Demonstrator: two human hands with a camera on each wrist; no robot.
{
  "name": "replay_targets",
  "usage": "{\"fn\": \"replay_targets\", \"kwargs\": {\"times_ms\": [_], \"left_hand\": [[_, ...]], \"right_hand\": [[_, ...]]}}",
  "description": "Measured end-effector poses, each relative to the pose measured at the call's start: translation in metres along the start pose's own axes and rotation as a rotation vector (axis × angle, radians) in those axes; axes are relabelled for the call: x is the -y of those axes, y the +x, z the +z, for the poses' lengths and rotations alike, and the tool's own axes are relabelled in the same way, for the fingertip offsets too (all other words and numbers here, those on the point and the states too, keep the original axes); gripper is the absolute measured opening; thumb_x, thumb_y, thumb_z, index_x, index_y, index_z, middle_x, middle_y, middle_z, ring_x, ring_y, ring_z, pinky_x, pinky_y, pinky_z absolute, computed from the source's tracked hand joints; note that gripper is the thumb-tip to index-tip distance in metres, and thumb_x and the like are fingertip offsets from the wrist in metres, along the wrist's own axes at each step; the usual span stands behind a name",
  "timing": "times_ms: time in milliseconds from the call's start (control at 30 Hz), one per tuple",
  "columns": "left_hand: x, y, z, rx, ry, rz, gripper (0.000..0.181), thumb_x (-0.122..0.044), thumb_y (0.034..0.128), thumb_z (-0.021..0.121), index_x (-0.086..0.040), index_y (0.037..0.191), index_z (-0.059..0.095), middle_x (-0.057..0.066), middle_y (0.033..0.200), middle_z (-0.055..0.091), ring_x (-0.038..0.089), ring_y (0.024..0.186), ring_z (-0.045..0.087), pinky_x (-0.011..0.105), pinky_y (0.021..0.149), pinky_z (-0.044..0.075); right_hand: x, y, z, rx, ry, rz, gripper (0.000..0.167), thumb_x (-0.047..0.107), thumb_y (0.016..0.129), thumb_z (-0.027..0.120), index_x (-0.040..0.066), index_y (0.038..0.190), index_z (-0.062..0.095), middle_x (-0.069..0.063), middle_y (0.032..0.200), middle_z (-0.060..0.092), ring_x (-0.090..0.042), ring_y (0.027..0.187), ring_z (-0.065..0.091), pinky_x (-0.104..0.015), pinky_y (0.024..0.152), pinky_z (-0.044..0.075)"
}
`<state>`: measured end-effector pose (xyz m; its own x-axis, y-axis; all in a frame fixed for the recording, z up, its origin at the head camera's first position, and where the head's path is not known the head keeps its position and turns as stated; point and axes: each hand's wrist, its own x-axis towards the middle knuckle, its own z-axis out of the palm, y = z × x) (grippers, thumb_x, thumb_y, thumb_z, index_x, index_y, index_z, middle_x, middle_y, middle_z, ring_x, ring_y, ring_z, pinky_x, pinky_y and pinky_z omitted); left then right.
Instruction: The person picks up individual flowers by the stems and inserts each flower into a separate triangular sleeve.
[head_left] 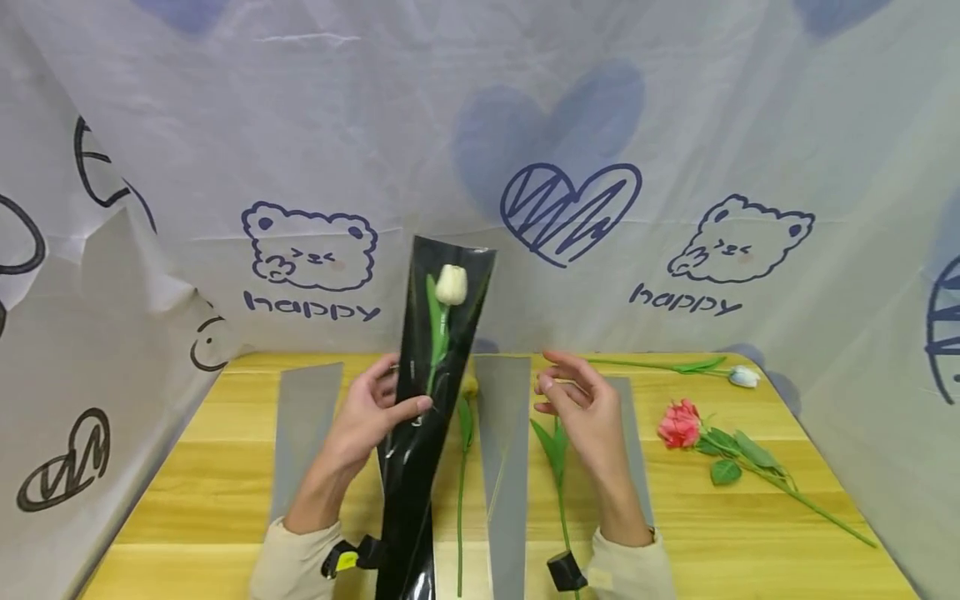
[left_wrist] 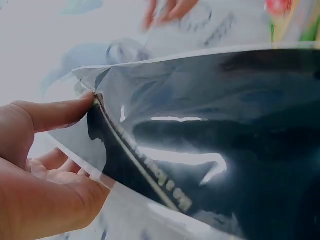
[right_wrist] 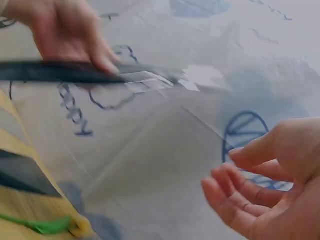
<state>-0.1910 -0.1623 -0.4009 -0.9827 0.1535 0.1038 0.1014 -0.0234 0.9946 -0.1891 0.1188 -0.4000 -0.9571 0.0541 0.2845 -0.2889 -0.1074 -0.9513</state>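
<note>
In the head view, my left hand (head_left: 371, 417) holds a long black flower sleeve (head_left: 416, 492) with a clear front, the thumb across its front and the fingers behind. Inside stands a white tulip (head_left: 452, 286) with a green leaf, its bloom near the sleeve's wide top. The left wrist view shows the thumb pressing the glossy film (left_wrist: 240, 140) beside pale printed lettering. My right hand (head_left: 588, 408) hovers apart from the sleeve, fingers loosely bent and holding nothing. Below it lies a green-leaved flower stem (head_left: 553, 450), whose bloom is hidden.
On the wooden table (head_left: 195, 492) lie a yellow flower (head_left: 469, 386), a pink rose (head_left: 679, 424) and a pale blue tulip (head_left: 744, 377). Flat grey strips (head_left: 502, 492) lie between the stems. Another black sleeve (right_wrist: 25, 172) rests on the table. A printed cloth (head_left: 442, 125) hangs behind.
</note>
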Motion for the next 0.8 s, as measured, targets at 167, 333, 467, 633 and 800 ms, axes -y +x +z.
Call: {"fn": "replay_targets", "kwargs": {"times_ms": [167, 333, 467, 633, 800], "left_hand": [[-0.002, -0.015, -0.067, -0.155, 0.106, -0.057, 0.058, 0.006, 0.0896, 0.072, 0.005, 0.141, 0.045, 0.004, 0.106, 0.072, 0.010, 0.089, 0.071, 0.028, 0.077, 0.058], [0.014, -0.037, -0.134, -0.229, 0.265, -0.130, 0.057, -0.003, 0.0935, 0.073, 0.000, 0.143, 0.044, -0.008, 0.099, 0.071, 0.006, 0.081, 0.070, 0.029, 0.069, 0.058], [0.033, -0.059, -0.179, -0.245, 0.398, -0.232, 0.070, -0.006, 0.0961, 0.071, 0.008, 0.151, 0.030, -0.001, 0.100, 0.071, 0.007, 0.077, 0.068, 0.030, 0.068, 0.056], [0.056, -0.073, -0.212, -0.246, 0.428, -0.381, 0.073, -0.007, 0.0977, 0.067, 0.012, 0.152, 0.022, 0.015, 0.099, 0.070, 0.015, 0.071, 0.068, 0.035, 0.067, 0.058], [0.074, -0.078, -0.227, -0.288, 0.414, -0.440, 0.070, -0.005, 0.0956, 0.069, 0.014, 0.147, 0.025, 0.004, 0.086, 0.068, 0.017, 0.066, 0.067, 0.035, 0.063, 0.058]], "right_hand": [[-0.001, 0.004, -0.022, -0.001, -0.175, 0.044, 0.029, -0.004, 0.098, 0.065, -0.002, 0.127, 0.067, -0.026, 0.111, 0.065, -0.014, 0.086, 0.071, -0.031, 0.074, 0.060], [0.003, 0.003, -0.037, 0.046, -0.312, 0.108, 0.027, 0.001, 0.100, 0.065, -0.002, 0.126, 0.066, -0.022, 0.117, 0.065, -0.017, 0.094, 0.070, -0.035, 0.079, 0.060], [0.003, -0.001, -0.044, 0.103, -0.402, 0.163, 0.028, 0.004, 0.100, 0.065, -0.001, 0.128, 0.066, -0.020, 0.119, 0.065, -0.022, 0.096, 0.070, -0.036, 0.081, 0.059], [0.001, -0.002, -0.051, 0.149, -0.488, 0.189, 0.029, 0.005, 0.101, 0.064, -0.001, 0.130, 0.065, -0.020, 0.117, 0.065, -0.025, 0.095, 0.069, -0.035, 0.078, 0.060], [-0.003, -0.003, -0.057, 0.168, -0.550, 0.216, 0.028, 0.005, 0.100, 0.064, -0.003, 0.128, 0.065, -0.019, 0.113, 0.067, -0.025, 0.091, 0.070, -0.033, 0.074, 0.059]]}}
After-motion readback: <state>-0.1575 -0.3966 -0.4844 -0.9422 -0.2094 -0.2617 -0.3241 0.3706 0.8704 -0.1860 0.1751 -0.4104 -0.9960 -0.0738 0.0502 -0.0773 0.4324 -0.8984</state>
